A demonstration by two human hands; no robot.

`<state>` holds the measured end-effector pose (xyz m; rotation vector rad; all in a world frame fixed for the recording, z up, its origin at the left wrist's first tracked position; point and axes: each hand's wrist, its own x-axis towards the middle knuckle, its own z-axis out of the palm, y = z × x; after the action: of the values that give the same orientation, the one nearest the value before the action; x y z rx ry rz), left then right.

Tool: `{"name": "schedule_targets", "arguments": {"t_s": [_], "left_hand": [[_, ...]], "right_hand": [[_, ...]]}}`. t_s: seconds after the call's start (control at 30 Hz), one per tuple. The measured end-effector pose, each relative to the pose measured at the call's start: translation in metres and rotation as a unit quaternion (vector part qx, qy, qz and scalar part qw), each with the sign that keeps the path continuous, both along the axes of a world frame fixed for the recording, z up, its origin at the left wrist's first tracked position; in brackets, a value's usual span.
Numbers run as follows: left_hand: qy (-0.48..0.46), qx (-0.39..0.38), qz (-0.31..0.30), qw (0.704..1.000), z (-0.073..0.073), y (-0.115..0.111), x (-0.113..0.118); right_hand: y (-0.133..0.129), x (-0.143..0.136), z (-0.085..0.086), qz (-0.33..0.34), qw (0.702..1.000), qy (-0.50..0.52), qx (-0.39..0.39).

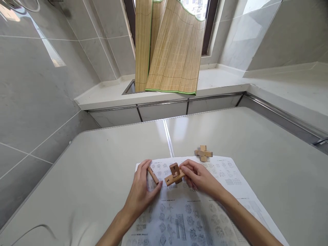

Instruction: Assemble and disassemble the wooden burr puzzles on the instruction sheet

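Observation:
Between the thumb and fingers of my left hand (142,186) is a single wooden puzzle piece (153,175), gripped by its two ends. My right hand (196,174) pinches two crossed wooden puzzle pieces (171,178) at their right end. One of these lies lengthwise with a dark mark near its left end; the other stands across it, also marked. A small gap separates the single piece from the crossed ones. Both hands are over a printed instruction sheet (179,208) covered in small puzzle drawings. The tips of some right fingers are hidden.
An assembled wooden burr puzzle (203,153) rests at the sheet's upper edge, right of centre. The pale table (107,164) has a seam (167,136) running away from me. Beyond it, a bamboo mat (176,51) hangs before the window above a white ledge (220,80).

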<state>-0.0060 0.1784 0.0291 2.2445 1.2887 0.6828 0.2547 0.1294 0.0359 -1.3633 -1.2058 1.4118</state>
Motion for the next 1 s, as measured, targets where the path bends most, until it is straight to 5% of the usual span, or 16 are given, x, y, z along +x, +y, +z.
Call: {"name": "schedule_targets", "arguments": {"t_s": [0.33,0.53,0.7,1.0], "left_hand": [[0.044,0.059,0.020,0.997,-0.015,0.004,-0.007],[0.011,0.134,0.023,0.991,-0.001,0.002,-0.002],[-0.055,0.102,-0.050,0.992,0.013,-0.009,0.002],[-0.068,0.126,-0.164,0.976,0.015,-0.013,0.008]], "right_hand": [[-0.001,-0.003,0.003,-0.006,1.000,0.005,-0.001],[-0.001,-0.005,-0.001,0.001,1.000,0.015,0.023],[-0.004,-0.012,-0.006,0.017,0.998,0.025,0.057],[-0.011,-0.025,0.003,0.091,0.991,0.045,0.086]]}}
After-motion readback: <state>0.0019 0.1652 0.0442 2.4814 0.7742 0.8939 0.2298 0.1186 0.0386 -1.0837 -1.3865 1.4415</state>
